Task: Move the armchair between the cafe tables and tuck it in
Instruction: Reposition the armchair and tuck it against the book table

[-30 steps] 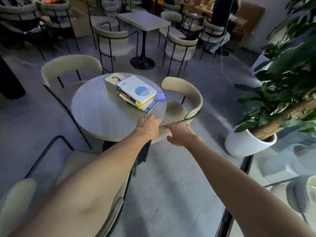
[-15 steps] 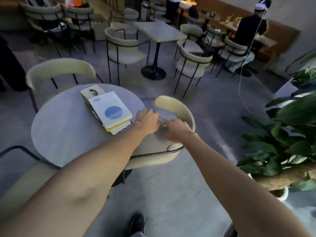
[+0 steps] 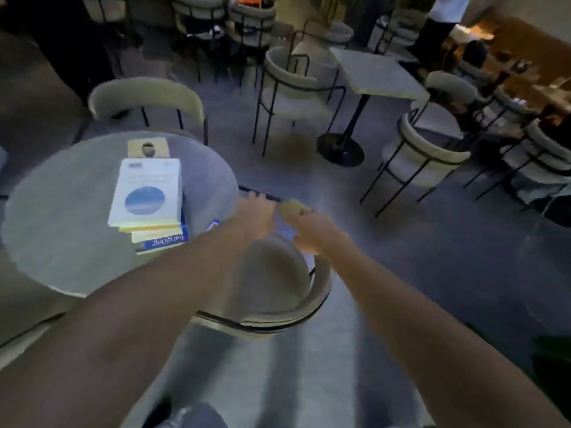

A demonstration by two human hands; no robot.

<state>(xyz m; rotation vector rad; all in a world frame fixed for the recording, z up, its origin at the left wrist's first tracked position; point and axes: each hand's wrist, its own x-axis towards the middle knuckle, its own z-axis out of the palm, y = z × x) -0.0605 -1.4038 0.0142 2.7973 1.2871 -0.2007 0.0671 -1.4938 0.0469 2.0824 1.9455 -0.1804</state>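
The beige armchair [image 3: 275,273] with a black metal frame stands at the right edge of the round grey table [image 3: 61,242], its seat partly under the tabletop. My left hand [image 3: 253,217] grips the chair's frame close to the table edge. My right hand [image 3: 315,233] holds the padded backrest just to the right of it. The picture is blurred, so the fingers are hard to make out.
A stack of books [image 3: 145,199] and a tissue box [image 3: 148,148] lie on the round table, with another beige chair [image 3: 145,100] behind it. Further back stands a square pedestal table [image 3: 377,72] ringed by several chairs. People sit at the far right.
I have stepped round the table toward the armchair, and both hands have shifted from its near arm to its far backrest. The chair now sits nearer to me.
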